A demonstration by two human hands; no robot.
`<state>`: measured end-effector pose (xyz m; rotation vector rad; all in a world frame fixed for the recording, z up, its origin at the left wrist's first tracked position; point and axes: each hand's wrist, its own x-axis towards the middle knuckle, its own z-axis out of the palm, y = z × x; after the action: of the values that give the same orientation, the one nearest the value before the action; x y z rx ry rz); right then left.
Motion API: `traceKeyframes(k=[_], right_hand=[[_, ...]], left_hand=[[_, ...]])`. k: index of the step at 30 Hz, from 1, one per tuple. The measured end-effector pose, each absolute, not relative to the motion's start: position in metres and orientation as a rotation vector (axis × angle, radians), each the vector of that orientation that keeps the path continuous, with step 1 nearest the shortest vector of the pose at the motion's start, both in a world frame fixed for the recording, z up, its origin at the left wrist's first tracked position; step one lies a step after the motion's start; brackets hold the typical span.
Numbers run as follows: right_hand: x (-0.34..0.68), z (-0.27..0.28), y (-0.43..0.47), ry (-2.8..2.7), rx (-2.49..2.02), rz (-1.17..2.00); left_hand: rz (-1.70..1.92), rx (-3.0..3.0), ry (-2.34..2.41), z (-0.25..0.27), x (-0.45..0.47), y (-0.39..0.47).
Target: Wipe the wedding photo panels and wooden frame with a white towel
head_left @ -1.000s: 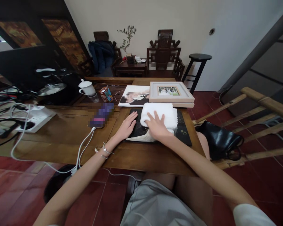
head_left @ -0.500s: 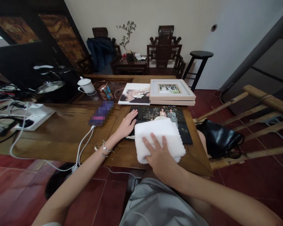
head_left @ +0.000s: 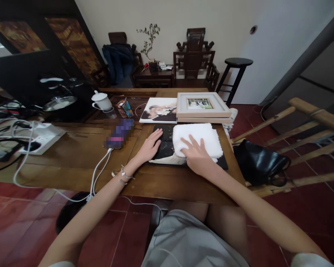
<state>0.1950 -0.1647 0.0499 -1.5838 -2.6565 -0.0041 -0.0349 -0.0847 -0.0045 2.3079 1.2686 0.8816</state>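
A folded white towel (head_left: 208, 137) lies over the right part of a dark photo panel (head_left: 164, 142) on the wooden table. My right hand (head_left: 197, 155) presses on the towel from above, its fingers spread across the cloth. At the panel's left edge rests my left hand (head_left: 149, 146), flat with fingers stretched out and nothing in it. The towel hides most of the picture; a pale strip of it shows along the bottom edge.
Behind the panel are a white photo print (head_left: 158, 111) and stacked picture frames (head_left: 202, 105). Leftward lie a blurred phone (head_left: 119, 133) with white cables, a small box (head_left: 124, 108), a lidded cup (head_left: 101, 101) and a power strip (head_left: 44, 137). A black bag (head_left: 258, 163) sits on a bamboo chair at right.
My right hand has moved the towel away from me and slightly right, covering the couple in the picture and baring the panel's lower part. My left hand stays put.
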Motion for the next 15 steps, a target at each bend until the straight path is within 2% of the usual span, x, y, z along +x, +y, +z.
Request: traceKeyframes(k=[8, 15], right_hand=[[0.183, 0.044, -0.171, -2.634, -1.561, -0.147], [0.162, 0.049, -0.218, -2.761, -1.376, 0.063]], left_hand=[[0.873, 2.331, 1.271, -0.004, -0.036, -0.083], [0.858, 2.338, 1.254, -0.002, -0.038, -0.084]])
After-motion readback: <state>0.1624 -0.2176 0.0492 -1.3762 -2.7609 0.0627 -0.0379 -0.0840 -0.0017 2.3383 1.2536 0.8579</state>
